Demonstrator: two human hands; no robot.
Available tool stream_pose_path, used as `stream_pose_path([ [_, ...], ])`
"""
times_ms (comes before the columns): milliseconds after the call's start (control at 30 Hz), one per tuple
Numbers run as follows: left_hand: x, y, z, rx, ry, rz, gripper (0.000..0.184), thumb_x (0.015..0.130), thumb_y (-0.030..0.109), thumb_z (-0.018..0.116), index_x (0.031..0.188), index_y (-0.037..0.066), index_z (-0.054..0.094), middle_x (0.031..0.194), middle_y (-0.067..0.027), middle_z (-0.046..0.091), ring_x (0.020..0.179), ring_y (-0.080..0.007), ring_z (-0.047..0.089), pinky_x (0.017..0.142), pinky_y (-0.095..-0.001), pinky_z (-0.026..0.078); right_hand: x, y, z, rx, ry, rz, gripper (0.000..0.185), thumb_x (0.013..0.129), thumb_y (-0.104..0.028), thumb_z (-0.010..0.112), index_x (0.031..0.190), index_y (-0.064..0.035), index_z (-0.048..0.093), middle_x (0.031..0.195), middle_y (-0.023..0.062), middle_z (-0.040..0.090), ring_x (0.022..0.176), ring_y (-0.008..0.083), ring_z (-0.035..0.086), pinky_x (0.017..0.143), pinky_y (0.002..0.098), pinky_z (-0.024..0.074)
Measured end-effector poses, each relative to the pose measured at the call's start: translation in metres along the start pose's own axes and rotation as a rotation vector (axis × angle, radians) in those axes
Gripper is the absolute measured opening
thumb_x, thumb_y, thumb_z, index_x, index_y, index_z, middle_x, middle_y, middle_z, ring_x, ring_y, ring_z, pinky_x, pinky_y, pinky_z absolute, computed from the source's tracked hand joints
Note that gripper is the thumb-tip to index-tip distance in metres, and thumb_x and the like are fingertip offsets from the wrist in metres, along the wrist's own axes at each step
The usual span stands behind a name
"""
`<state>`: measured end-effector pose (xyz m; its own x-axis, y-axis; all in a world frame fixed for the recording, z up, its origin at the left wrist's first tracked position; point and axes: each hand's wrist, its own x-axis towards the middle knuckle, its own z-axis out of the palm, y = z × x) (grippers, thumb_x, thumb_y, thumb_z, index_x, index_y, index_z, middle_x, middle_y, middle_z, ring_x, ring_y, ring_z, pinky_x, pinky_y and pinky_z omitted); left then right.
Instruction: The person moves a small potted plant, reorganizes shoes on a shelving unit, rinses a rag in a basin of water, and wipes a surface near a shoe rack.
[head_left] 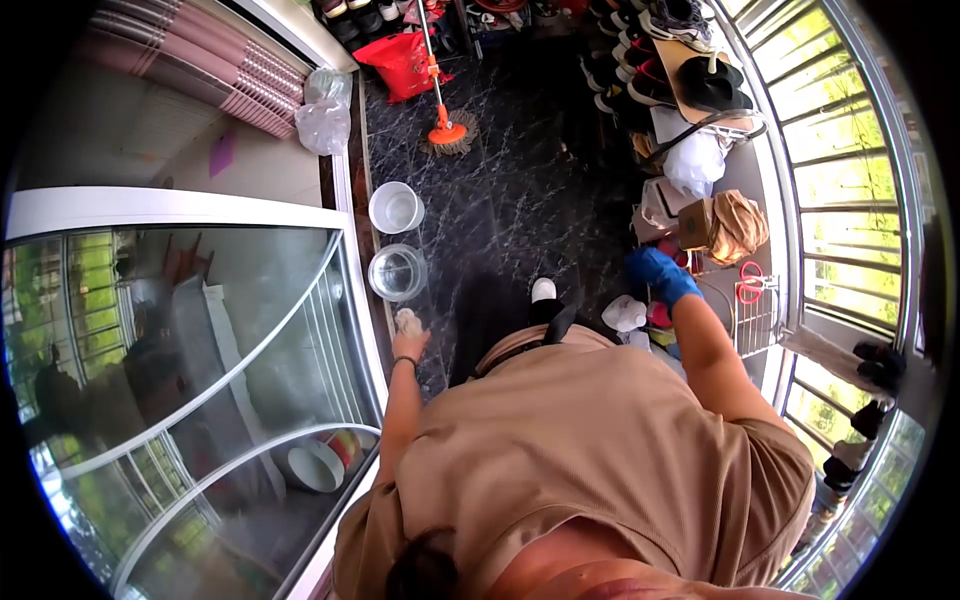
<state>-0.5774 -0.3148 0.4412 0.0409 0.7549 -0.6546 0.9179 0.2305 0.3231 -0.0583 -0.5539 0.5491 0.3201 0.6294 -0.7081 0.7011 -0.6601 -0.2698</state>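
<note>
My left hand (410, 343) hangs low beside the glass door, its fingers closed on a small crumpled whitish cloth (406, 320). Just ahead of it on the dark floor stand two clear round tubs, the near tub (398, 273) with what looks like water and the far tub (396, 208) behind it. My right hand (662, 277), in a blue glove, reaches out to the right by the cluttered shelf. Its fingers are too bunched and blurred to show what they hold, if anything. A brown paper bag (738, 228) and red-handled scissors (750, 283) are close to that hand.
Left of me is the white-framed glass door (200, 350). An orange-headed scrub brush (450, 132) and a red bag (398, 66) stand farther ahead. Shoes (650, 80) crowd the rack at right, beside a barred window (850, 180). A white plastic bag (694, 162) lies below them.
</note>
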Motion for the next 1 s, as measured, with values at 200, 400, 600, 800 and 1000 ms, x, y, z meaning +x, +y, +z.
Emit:
stream_pose_path([
  [200,0.053,0.037,0.013,-0.162,0.083,0.097,0.061,0.066,0.049,0.078,0.1,0.0,0.066,0.087,-0.0153,0.07,0.09,-0.0283,0.067,0.079,-0.0388,0.05,0.176,-0.025,-0.109,-0.185,0.203,-0.301,0.026,0.09,-0.027,0.051,0.097,-0.0068,0.067,0.096,0.0175,0.068,0.092,0.0361,0.064,0.076,0.0418,0.0509],
  [400,0.112,0.07,0.004,-0.113,-0.316,-0.329,0.055,0.068,0.048,0.076,0.089,-0.002,0.066,0.083,-0.0139,0.069,0.072,-0.0245,0.068,0.063,-0.0378,0.052,0.258,-0.058,-0.164,-0.268,0.071,-0.354,0.027,0.091,-0.027,0.05,0.097,-0.0073,0.067,0.102,0.0177,0.067,0.097,0.0356,0.063,0.079,0.0424,0.0504],
  [600,0.159,0.166,-0.041,-0.168,-0.048,-0.194,0.055,0.066,0.04,0.079,0.101,-0.001,0.066,0.096,-0.0199,0.069,0.092,-0.034,0.066,0.079,-0.0418,0.051,0.321,-0.075,-0.226,-0.259,0.014,-0.421,0.036,0.094,-0.033,0.048,0.112,-0.0071,0.064,0.11,0.0178,0.065,0.105,0.0362,0.06,0.089,0.0424,0.0476],
  [800,0.165,0.255,-0.06,-0.226,0.115,0.031,0.052,0.071,0.05,0.072,0.099,0.006,0.067,0.094,-0.0187,0.068,0.089,-0.0362,0.065,0.077,-0.0452,0.05,0.438,-0.104,-0.269,0.354,-0.009,-0.368,0.032,0.095,-0.036,0.055,0.108,-0.0088,0.066,0.084,0.0035,0.065,0.072,0.0152,0.058,0.066,0.0306,0.047],
  [1000,0.085,0.277,-0.013,-0.549,0.142,-0.475,0.03,0.069,0.03,0.07,0.093,0.011,0.07,0.1,-0.0157,0.069,0.091,-0.0353,0.065,0.08,-0.0436,0.051,0.581,-0.141,-0.319,0.207,-0.571,-0.17,0.018,0.091,-0.027,0.06,0.08,-0.0131,0.057,0.06,-0.0021,0.047,0.05,0.0092,0.045,0.044,0.0266,0.0387],
])
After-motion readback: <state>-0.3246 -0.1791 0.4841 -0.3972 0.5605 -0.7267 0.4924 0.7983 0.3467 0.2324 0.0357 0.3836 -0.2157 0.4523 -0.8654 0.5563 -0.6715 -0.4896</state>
